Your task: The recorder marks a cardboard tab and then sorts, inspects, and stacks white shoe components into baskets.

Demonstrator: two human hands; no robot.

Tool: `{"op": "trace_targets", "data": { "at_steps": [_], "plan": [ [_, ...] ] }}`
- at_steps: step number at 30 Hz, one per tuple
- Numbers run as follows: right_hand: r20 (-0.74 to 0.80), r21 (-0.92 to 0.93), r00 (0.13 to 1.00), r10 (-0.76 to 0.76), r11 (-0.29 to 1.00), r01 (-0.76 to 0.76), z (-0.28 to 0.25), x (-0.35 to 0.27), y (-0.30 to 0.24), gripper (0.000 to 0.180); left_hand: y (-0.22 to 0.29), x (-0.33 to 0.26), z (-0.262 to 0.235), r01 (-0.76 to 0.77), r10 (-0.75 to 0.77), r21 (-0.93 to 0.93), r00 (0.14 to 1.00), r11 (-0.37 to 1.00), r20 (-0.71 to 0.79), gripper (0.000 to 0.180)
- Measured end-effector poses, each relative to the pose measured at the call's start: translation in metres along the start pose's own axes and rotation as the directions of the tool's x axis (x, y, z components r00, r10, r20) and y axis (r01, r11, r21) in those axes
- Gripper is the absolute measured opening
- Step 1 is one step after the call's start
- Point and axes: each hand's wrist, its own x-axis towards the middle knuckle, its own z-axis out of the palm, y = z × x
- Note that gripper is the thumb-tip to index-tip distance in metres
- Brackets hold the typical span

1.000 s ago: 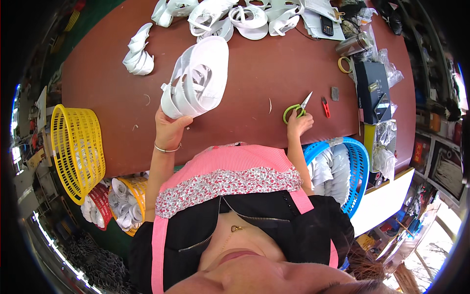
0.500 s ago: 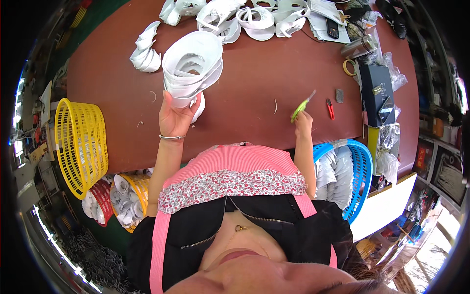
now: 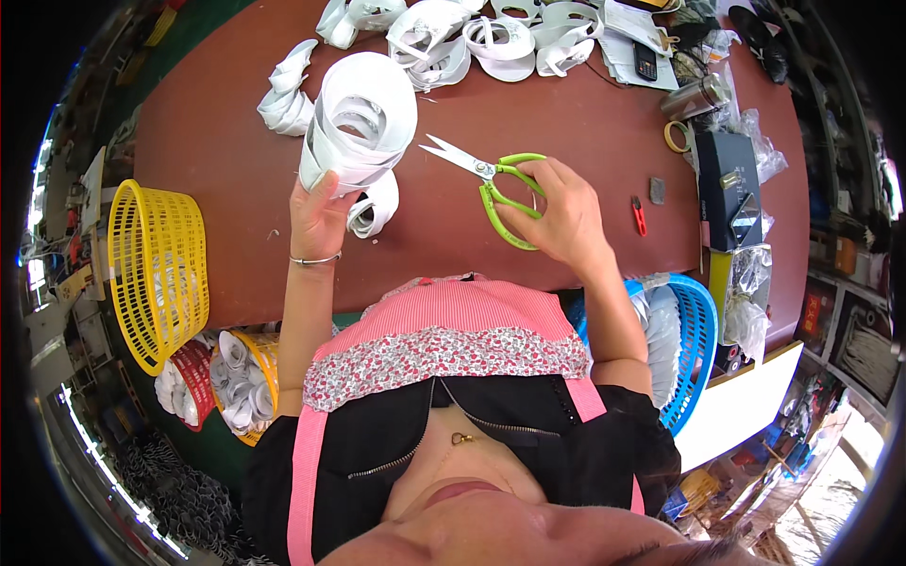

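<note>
A nested stack of white shoe uppers (image 3: 379,77) is gripped at its lower end by my left hand (image 3: 319,212), raised above the brown table. Another white piece (image 3: 379,203) lies on the table just right of that hand. My right hand (image 3: 569,215) holds scissors (image 3: 483,171) by their green handles, fingers around the loops. Their blades are parted slightly and point left toward the stack without touching it. Further white uppers (image 3: 498,38) lie along the far side, and a smaller twisted stack (image 3: 286,90) rests at the far left.
On the table's right are red thread snips (image 3: 639,216), a grey block (image 3: 657,191), a tape roll (image 3: 676,137), a metal flask (image 3: 696,96), a phone (image 3: 645,62) and a dark box (image 3: 729,179). Yellow (image 3: 159,274), red (image 3: 193,382) and blue (image 3: 696,354) baskets stand around the near edge.
My right hand has brought the scissors left, close to the stack, and their blades now show parted. My left hand has shifted slightly left and tilted the stack, still holding it.
</note>
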Motion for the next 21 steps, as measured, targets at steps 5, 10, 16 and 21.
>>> {"op": "trace_targets", "data": {
  "at_steps": [5,10,16,21],
  "plan": [
    [0.093,-0.032,0.992,-0.082,0.996,0.086,-0.011,0.018,0.005,0.034,0.0,-0.002,-0.001,-0.045,0.044,0.182,0.999,0.982,0.009,0.059],
    [0.17,-0.036,0.978,-0.119,0.991,0.127,-0.006,0.025,0.017,0.033,-0.006,-0.004,-0.003,0.021,-0.022,0.173,1.0,0.985,0.004,0.06],
    [0.228,0.033,0.972,-0.047,0.999,0.04,-0.004,0.021,0.027,0.032,-0.006,-0.006,-0.001,-0.014,0.018,0.168,1.0,0.986,-0.019,0.058],
    [0.019,-0.178,0.919,0.394,0.906,-0.384,0.028,-0.023,0.118,0.033,-0.003,-0.024,-0.025,-0.135,0.262,0.644,0.959,0.753,-0.105,0.048]
  ]
}}
